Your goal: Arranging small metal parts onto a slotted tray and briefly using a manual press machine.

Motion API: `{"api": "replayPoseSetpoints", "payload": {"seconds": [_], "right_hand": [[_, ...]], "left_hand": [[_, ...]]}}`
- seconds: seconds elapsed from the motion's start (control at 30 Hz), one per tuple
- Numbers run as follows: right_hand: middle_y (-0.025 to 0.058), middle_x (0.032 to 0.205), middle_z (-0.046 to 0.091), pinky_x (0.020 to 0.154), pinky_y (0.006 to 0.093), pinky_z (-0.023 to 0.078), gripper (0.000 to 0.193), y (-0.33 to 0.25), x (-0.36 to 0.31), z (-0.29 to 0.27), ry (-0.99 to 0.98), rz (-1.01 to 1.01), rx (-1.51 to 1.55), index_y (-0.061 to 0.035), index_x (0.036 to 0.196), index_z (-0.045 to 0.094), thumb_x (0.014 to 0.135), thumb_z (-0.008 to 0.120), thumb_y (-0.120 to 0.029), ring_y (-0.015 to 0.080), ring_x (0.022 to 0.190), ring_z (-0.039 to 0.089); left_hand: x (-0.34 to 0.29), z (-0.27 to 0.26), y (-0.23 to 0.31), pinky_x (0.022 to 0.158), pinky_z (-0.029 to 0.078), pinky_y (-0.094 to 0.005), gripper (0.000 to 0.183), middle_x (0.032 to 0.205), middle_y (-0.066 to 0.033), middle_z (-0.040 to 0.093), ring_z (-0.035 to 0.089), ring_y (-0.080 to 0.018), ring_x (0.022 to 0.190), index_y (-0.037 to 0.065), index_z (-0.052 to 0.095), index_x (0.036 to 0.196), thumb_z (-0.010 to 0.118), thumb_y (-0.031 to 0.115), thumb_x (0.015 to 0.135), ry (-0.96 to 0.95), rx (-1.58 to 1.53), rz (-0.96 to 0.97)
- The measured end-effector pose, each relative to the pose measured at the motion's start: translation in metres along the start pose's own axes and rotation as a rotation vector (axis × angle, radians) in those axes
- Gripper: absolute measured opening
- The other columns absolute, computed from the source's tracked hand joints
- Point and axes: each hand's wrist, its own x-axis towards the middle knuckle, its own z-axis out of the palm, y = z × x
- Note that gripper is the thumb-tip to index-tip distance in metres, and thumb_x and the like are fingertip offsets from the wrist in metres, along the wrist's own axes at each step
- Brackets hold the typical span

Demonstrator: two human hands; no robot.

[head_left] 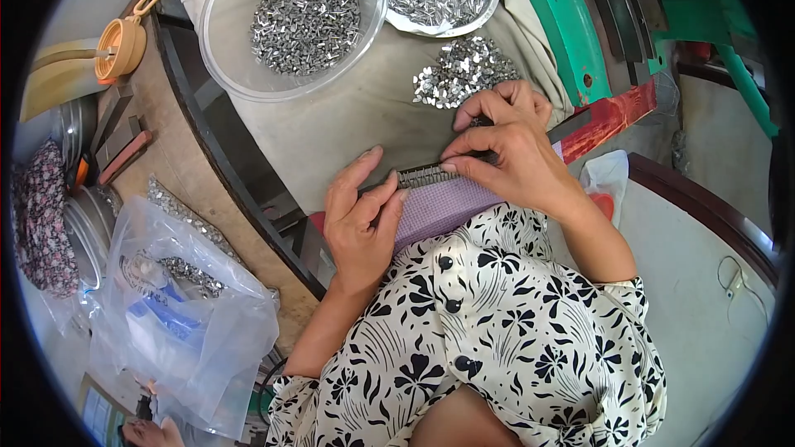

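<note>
A narrow row of small grey metal pieces lies along the far edge of a purple checked cloth in front of me. My left hand has its thumb and index finger at the row's left end, gripping it, with the other fingers stretched forward. At the right end, my right hand pinches thumb and index finger together; what lies between the tips is too small to name. Something dark shows under its curled fingers. Just beyond that hand is a loose pile of shiny metal pieces.
On the grey-green cloth stand a clear plastic bowl of short metal pieces and a metal bowl of longer ones. A clear plastic bag sits left, by a wooden bench. Green machine framing rises at the right.
</note>
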Motion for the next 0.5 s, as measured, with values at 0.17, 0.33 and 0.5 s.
{"api": "replayPoseSetpoints", "payload": {"seconds": [0.17,0.33,0.5], "right_hand": [[-0.0061,0.100,0.060,0.096,0.0415,0.025,0.014,0.001,0.001,0.000,-0.003,-0.017,-0.016,-0.0169,0.080,0.077,0.071,0.083,-0.026,0.0227,0.107,0.046],[-0.0055,0.101,0.063,0.096,0.0412,0.028,0.013,0.003,0.002,-0.007,0.001,0.002,0.048,-0.0160,0.081,0.077,0.073,0.082,-0.024,0.0221,0.105,0.048],[-0.0056,0.104,0.063,0.096,0.0417,0.028,0.015,-0.009,0.008,0.000,0.029,-0.046,0.026,-0.0174,0.082,0.077,0.073,0.082,-0.029,0.0218,0.107,0.047]], "left_hand": [[-0.001,0.001,0.000,0.098,0.047,-0.0387,0.025,0.127,-0.0129,0.065,0.061,-0.0306,0.116,0.001,0.075,0.099,0.077,-0.002,0.075,-0.021,0.001,-0.033],[-0.001,0.001,-0.001,0.098,0.047,-0.0393,0.024,0.127,-0.0139,0.065,0.061,-0.0315,0.116,0.000,0.074,0.099,0.078,-0.002,0.075,0.006,-0.013,0.004],[-0.002,0.000,-0.002,0.098,0.047,-0.0368,0.019,0.130,-0.0174,0.063,0.061,-0.0301,0.117,-0.002,0.074,0.094,0.078,-0.001,0.075,-0.006,0.001,-0.007]]}}
